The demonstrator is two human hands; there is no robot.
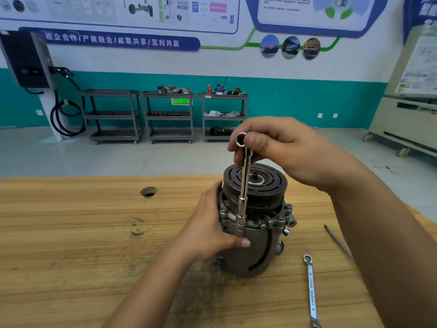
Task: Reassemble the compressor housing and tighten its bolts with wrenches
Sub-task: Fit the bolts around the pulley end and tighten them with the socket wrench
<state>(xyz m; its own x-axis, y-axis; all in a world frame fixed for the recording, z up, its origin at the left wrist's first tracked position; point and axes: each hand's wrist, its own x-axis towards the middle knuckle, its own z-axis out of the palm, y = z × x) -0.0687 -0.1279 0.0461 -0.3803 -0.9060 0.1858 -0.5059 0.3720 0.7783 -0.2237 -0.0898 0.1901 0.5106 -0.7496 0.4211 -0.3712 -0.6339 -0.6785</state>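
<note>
A grey metal compressor [257,247] stands upright on the wooden workbench [71,245], its black grooved pulley [264,188] on top. My left hand [210,228] wraps the housing's left side, thumb on the front. My right hand [283,152] pinches the upper end of a chrome socket wrench [243,185] that stands almost vertical. Its lower socket end sits on a bolt at the front flange of the housing. Several other bolt heads [281,217] show around the flange on the right.
A chrome ring spanner [311,290] lies on the bench to the right of the compressor, with a thin dark rod [338,242] beyond it, partly behind my right forearm. A knot hole [148,192] marks the bench at the left. Three grey carts [170,117] stand against the far wall.
</note>
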